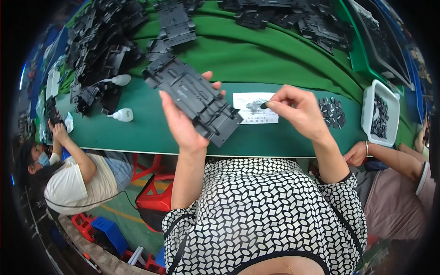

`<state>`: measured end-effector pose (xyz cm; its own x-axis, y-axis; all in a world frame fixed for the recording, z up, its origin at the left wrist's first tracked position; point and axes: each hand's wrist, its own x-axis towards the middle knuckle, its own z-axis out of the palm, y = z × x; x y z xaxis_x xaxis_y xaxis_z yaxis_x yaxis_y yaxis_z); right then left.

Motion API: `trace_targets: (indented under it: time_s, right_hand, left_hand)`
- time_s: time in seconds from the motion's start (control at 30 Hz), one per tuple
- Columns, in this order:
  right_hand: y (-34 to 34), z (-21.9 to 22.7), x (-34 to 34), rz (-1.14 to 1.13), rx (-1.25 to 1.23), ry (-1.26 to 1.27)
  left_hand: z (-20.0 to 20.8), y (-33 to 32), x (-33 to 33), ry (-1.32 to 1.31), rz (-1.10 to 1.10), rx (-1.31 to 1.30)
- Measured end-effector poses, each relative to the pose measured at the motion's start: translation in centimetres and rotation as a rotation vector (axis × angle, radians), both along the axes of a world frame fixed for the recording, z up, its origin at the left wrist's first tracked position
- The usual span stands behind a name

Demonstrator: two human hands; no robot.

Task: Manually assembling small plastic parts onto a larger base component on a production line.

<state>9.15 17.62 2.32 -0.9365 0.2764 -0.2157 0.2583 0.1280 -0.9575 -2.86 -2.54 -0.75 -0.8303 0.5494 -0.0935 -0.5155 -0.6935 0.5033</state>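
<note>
My left hand [185,130] is closed round a long black molded plastic part [192,98], tilted above the table, its ribbed face turned up. My right hand [295,110] pinches a small black piece [264,105] between thumb and fingertips, a short way right of the plastic part and apart from it. Under that pinch lies a white printed paper [247,117] with a dark smudge or patch on it. Right of my right hand, many small flat black pieces [332,112] are spread on the green table [151,137].
A white tray [366,114] with more small black pieces stands at the right. Black plastic parts [107,41] are heaped far left, others [293,18] at the back. Two white squeeze bottles [123,115] lie at left. A co-worker [87,178] sits left, another person [394,197] right.
</note>
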Motion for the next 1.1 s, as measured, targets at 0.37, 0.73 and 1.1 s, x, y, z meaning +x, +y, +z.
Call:
trace_targets:
  time_s: [0.37, 0.73, 1.1]
  right_hand:
    - [-4.0, 1.3, 0.7, 0.207, 0.547, 0.888]
    - [-4.5, -0.1, 0.3, 0.239, 0.772, 0.992]
    - [-4.3, -0.6, 0.6, 0.266, 0.825, 0.988]
  left_hand:
    - [1.5, 3.0, 0.6, -0.041, -0.153, -0.052]
    - [2.8, 3.5, 1.5, 0.036, -0.159, -0.148]
    - [3.0, 3.7, 1.8, 0.057, -0.162, -0.167]
